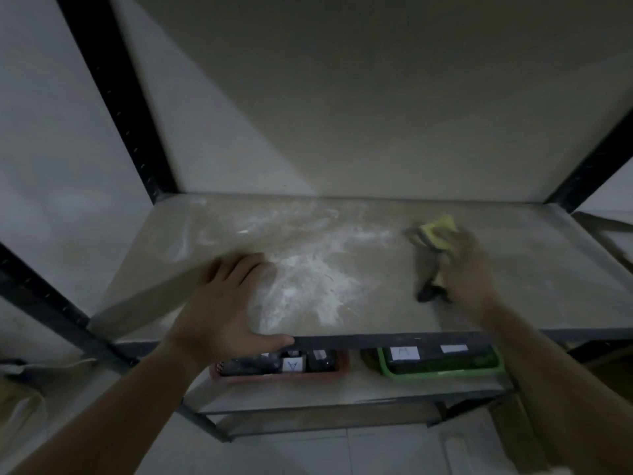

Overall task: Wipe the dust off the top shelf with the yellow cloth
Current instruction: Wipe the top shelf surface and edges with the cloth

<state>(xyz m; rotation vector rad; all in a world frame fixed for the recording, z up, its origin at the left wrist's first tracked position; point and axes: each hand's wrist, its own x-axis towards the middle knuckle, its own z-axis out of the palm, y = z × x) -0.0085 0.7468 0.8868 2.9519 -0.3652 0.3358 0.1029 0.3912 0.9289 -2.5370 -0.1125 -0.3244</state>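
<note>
Dust [308,286] lies in a white patch at the middle of the top shelf [534,289], just right of the left hand [222,303], which rests flat on the near edge, its grip wide and holding nothing. The right hand [469,265], blurred, has its grip closed on the yellow cloth [438,231], pressed to the shelf's right side. A hard sweep toward the near edge could spill powder onto the red tray [279,377] and green tray [442,373] below.
</note>
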